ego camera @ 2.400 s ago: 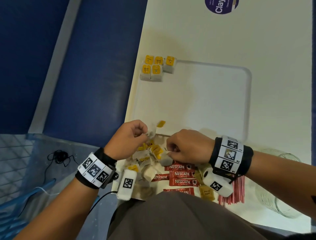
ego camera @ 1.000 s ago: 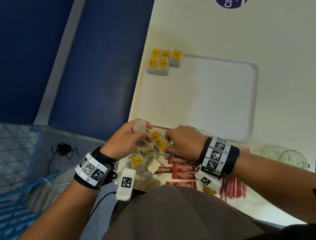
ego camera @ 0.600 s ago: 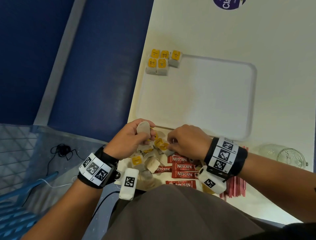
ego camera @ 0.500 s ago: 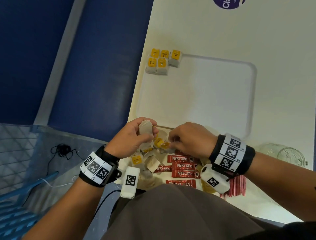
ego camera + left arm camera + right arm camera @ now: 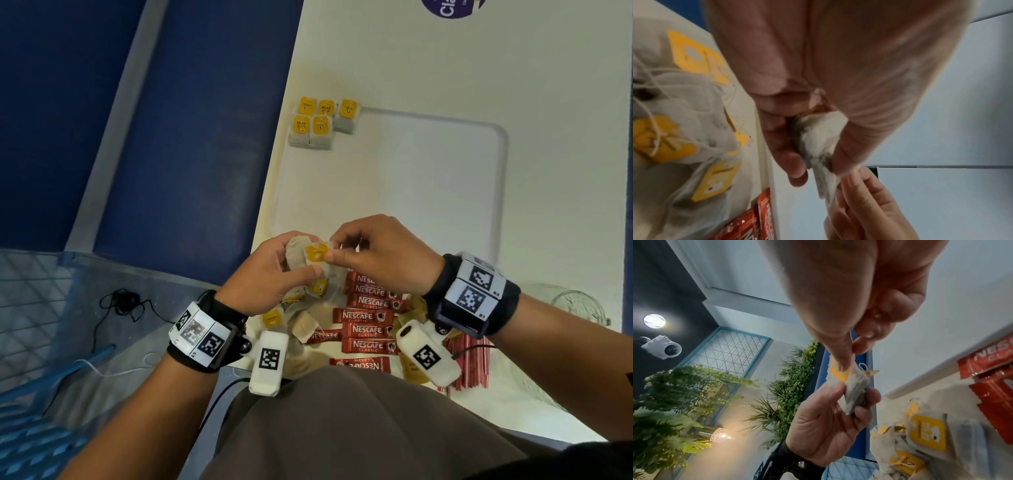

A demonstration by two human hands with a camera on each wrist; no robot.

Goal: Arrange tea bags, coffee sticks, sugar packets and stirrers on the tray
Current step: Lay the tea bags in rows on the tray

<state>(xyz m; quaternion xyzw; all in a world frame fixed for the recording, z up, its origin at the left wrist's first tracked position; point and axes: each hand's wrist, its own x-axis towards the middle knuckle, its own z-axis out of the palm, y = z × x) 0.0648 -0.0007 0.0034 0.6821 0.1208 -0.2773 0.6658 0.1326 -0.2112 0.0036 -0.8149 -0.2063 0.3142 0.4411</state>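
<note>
Head cam: 5 tea bags [image 5: 320, 121] on tray [image 5: 501, 178], 2 hands [image 5: 270, 274] gripping another [image 5: 310, 258]

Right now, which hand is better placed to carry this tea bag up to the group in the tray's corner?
Left hand: it grips the tea bag, and the tea bag group lies on its side; the right hand only pinches the tag.

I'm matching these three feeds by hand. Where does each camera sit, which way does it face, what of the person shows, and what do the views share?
Head: looks down on the white tray, both hands, forearms and lap.
Left wrist: under the left hand, looking along its fingers at the held tea bag.
Right wrist: under the right hand, looking along its fingers across at the left palm.
Shared: all three show that tea bag and both hands on it.
</note>
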